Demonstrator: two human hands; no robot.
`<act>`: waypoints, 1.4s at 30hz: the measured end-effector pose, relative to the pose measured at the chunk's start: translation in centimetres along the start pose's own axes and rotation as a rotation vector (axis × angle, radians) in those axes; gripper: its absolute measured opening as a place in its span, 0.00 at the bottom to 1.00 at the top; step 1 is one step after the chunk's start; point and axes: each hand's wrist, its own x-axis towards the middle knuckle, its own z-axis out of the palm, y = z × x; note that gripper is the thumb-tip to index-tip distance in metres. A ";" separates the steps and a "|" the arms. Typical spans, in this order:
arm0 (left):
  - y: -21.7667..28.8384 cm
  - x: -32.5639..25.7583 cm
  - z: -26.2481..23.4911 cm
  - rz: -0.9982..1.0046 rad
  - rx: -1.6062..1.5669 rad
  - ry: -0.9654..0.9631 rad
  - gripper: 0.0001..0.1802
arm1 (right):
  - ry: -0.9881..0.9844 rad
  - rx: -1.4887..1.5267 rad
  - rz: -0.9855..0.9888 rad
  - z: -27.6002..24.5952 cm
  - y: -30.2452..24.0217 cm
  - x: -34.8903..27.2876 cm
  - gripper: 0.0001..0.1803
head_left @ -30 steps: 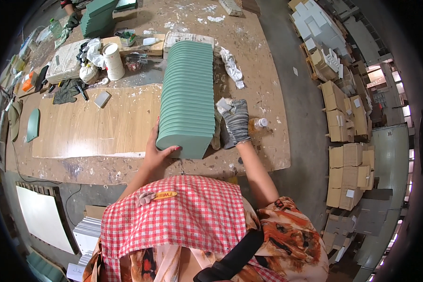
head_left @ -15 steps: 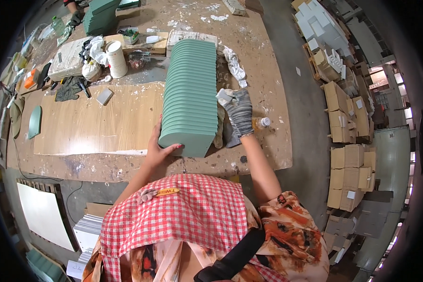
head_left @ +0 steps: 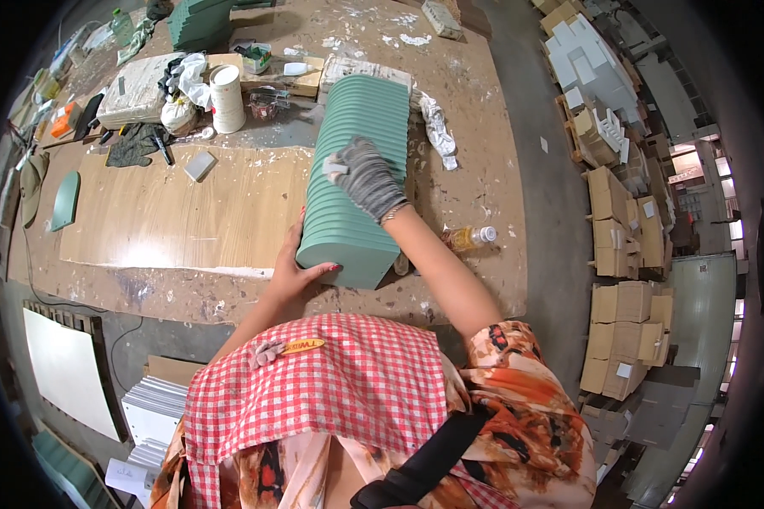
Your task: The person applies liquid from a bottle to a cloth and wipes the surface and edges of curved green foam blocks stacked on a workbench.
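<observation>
two hands at work, both on one green ribbed panel (head_left: 352, 165): left hand (head_left: 293, 273), bare, fingers spread and pressed flat against the panel's near left corner; right hand (head_left: 363, 176), in a grey knit glove, lying on top of the ribs mid-panel with a small grey-white pad under its fingers, not clamped round anything

panel lies lengthwise away from the person on the surface (head_left: 229, 288), its left side over a pale wood-grain board (head_left: 187, 212)

counts: one white cylindrical tub (head_left: 227, 98) at the far side of the surface; one small clear bottle of amber liquid (head_left: 469, 238), lying on its side just right of the right forearm; one small grey block (head_left: 199, 165) on the board; one green half-round piece (head_left: 64, 200) at the board's left end; one stack of green panels (head_left: 199, 21) at the far edge

change from half a second ago: right hand was beside the panel's right edge, now up on the ribs; left hand unchanged at the near corner

brown cardboard boxes (head_left: 624, 297) stacked on the floor at right, several with small white rectangular labels
</observation>
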 end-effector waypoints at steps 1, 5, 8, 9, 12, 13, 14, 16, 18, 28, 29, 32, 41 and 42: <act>0.1 0.1 0.2 -0.003 0.003 -0.015 0.59 | -0.114 -0.088 -0.019 1.4 1.4 0.8 0.06; 0.1 0.0 0.2 -0.067 -0.038 -0.031 0.58 | -0.055 -0.529 -0.264 6.1 1.6 1.8 0.11; -0.2 0.0 0.2 -0.070 -0.050 -0.031 0.58 | -0.325 -0.714 -0.241 6.3 -0.7 2.6 0.12; -0.3 0.0 0.3 -0.068 -0.050 -0.035 0.58 | -0.338 -0.677 -0.192 5.9 -0.8 2.5 0.15; -0.4 0.1 0.5 0.006 -0.004 -0.004 0.59 | -0.039 -0.353 -0.107 6.2 2.6 1.1 0.16; -0.9 -0.3 0.0 -0.001 0.016 0.019 0.59 | 0.049 -0.246 -0.116 4.6 1.3 0.4 0.16; -0.9 -0.2 0.1 0.010 0.028 0.016 0.59 | 0.050 -0.251 -0.111 3.5 1.8 -0.5 0.16; -0.4 0.0 0.4 -0.020 -0.029 0.005 0.59 | 0.168 -0.003 0.119 1.6 2.7 -1.7 0.13; 0.2 0.1 0.4 -0.056 -0.081 0.001 0.59 | 0.234 0.006 0.095 1.7 5.1 -3.2 0.12; -1.0 0.0 0.3 -0.146 -0.162 -0.021 0.59 | 0.272 0.199 0.502 -4.3 7.3 -8.6 0.09; -0.7 0.2 0.3 -0.142 -0.119 -0.045 0.60 | 0.301 0.260 0.529 -4.1 8.4 -9.2 0.10; 0.5 1.1 -0.5 0.014 0.116 -0.077 0.62 | 0.286 0.183 0.584 -5.0 9.5 -10.1 0.14; 1.7 4.8 -1.6 0.046 0.136 -0.168 0.70 | 0.337 0.491 0.496 -2.3 10.6 -8.4 0.18; 1.9 5.2 -1.7 0.044 0.136 -0.165 0.70 | 0.322 0.488 0.507 -2.2 10.6 -8.3 0.18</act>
